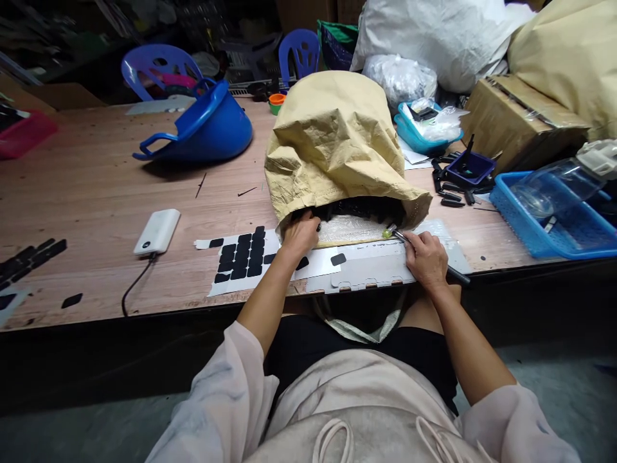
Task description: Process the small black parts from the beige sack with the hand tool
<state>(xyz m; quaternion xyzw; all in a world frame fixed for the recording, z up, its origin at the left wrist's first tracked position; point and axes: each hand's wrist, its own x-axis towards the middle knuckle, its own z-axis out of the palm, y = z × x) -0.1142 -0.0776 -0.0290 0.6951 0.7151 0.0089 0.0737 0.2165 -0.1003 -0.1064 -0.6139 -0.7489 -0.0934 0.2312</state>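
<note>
A large tan sack (337, 141) lies on the table with its mouth facing me, and dark pieces (369, 207) show inside. My left hand (303, 233) reaches into the left side of the mouth, its fingers curled round something dark that I cannot make out. In my right hand (428, 257) is a hammer-like tool (457, 276), its metal head beside a small yellow-green thing (387, 233) at the sack's lower edge. White sheets with black rounded stickers (248, 254) lie left of my left hand, and a flat cardboard piece (371, 273) lies below the sack.
A blue basin (216, 125) lies tipped at the back left, behind a white power bank (158, 231) with a black cable. To the right are a blue basket (520, 222), a purple tray (470, 168), black pieces and a cardboard box (511, 128). The table's front edge runs before my lap.
</note>
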